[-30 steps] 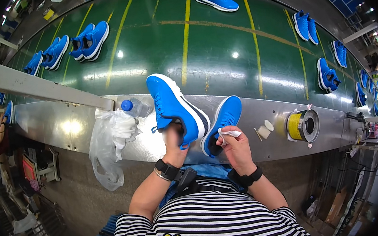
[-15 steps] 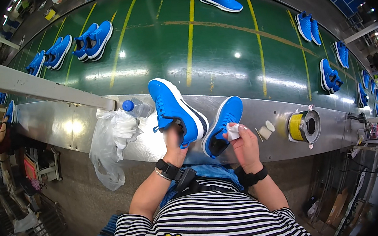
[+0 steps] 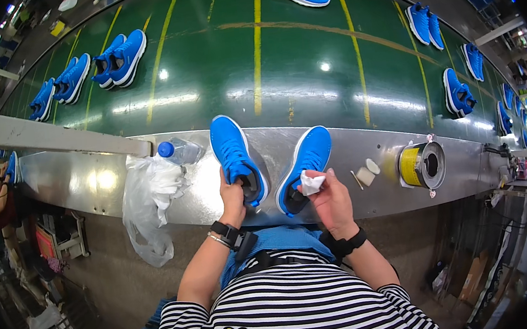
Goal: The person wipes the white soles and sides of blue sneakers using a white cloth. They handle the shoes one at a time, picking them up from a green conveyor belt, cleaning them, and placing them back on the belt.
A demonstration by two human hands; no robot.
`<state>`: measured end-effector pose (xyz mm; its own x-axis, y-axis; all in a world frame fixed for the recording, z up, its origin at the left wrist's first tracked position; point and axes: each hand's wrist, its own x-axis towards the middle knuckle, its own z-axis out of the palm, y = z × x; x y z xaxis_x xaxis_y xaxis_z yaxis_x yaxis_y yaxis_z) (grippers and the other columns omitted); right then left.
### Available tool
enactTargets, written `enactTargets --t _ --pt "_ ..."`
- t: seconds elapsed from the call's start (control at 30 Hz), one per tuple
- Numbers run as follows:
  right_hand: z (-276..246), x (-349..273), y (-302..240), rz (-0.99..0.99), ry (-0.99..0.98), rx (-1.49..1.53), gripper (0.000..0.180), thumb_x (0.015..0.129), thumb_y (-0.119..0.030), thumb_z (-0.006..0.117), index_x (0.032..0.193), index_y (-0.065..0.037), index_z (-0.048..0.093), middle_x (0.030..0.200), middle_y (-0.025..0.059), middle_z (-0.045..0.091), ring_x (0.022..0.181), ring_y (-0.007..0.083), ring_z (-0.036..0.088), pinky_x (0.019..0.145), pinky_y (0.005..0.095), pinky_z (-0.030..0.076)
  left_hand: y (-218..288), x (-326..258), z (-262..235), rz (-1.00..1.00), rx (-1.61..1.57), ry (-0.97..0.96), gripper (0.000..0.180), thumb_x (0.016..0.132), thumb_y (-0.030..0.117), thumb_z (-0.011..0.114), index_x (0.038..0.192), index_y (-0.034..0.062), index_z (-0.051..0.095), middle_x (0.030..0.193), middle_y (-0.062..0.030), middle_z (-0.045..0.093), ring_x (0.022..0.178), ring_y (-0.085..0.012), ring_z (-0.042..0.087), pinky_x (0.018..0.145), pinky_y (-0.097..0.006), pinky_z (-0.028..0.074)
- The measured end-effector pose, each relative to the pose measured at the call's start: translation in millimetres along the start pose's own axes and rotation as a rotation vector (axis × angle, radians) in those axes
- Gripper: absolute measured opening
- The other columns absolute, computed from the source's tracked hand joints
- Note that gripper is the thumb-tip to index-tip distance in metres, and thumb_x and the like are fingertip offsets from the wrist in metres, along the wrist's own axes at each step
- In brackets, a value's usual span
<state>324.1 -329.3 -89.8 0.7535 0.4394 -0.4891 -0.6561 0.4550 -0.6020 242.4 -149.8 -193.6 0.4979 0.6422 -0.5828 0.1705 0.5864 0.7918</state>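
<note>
- The person's left hand (image 3: 233, 196) was curled around the heel of a bright blue sneaker (image 3: 235, 158), its grip pressed shut on the collar; the fingertips were tucked inside the shoe and could not be seen.
- That sneaker lay on the steel tabletop (image 3: 342, 175) with its toe pointing away from the person, towards the green conveyor belt (image 3: 223, 85).
- The right hand (image 3: 328, 199) pinched a small white cloth (image 3: 311, 182) between thumb and fingers, held against the heel end of a second blue sneaker (image 3: 305, 163) just beside the first.
- How much of the cloth lay under the fingers was hard to make out; only a crumpled corner showed.
- The second sneaker's heel was partly covered by the hand and cloth, so its opening was mostly hidden.
- To the left of the shoes a clear plastic bottle (image 3: 178, 151) with a blue cap lay on its side, next to a crumpled plastic bag (image 3: 148, 202) that hung over the tabletop's edge.
- To the right stood a yellow tape roll (image 3: 421, 166) on its side, with a few small pale bits (image 3: 367, 171) near it, too small to tell apart.
- More blue pairs (image 3: 117, 58) sat on the belt, well apart; those at the far rim were bent and cut off by the lens.
- Both wrists wore dark bands, and the striped shirt (image 3: 292, 315) filled the lower edge.
</note>
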Motion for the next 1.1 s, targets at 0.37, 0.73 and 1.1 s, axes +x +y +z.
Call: enactTargets --t 0.37,0.73,1.1 --pt "42.6 16.1 24.8 -0.055 -0.092 -0.266 0.024 0.08 0.003 0.056 0.103 0.003 0.053 0.1 0.012 0.057 0.089 0.0199 0.057 0.083 0.0326 0.047 95.7 14.2 -84.1 0.61 0.722 0.19 0.085 0.068 0.013 0.068 0.135 0.0009 0.016 0.128 -0.0214 0.028 0.119 -0.0321 0.032 0.098 -0.04 0.029" --pt "87.9 31.5 46.0 -0.024 -0.144 -0.433 0.019 0.081 -0.006 0.06 0.098 0.002 0.057 0.089 0.0075 0.061 0.077 0.012 0.059 0.07 0.0237 0.049 103.9 75.0 -87.2 0.868 0.769 -0.048 0.072 0.059 0.004 0.071 0.123 0.0071 0.039 0.114 -0.0148 0.042 0.107 -0.0301 0.041 0.092 -0.035 0.036" --pt "122.4 57.3 82.9 -0.04 -0.178 -0.422 0.014 0.082 -0.007 0.059 0.092 0.003 0.059 0.082 0.0057 0.061 0.072 0.0086 0.058 0.064 0.0237 0.051 184.7 25.8 -60.9 1.375 1.443 -0.22 0.067 0.056 0.0 0.067 0.117 0.0231 0.051 0.107 -0.0111 0.037 0.107 -0.0275 0.039 0.098 -0.051 0.022"
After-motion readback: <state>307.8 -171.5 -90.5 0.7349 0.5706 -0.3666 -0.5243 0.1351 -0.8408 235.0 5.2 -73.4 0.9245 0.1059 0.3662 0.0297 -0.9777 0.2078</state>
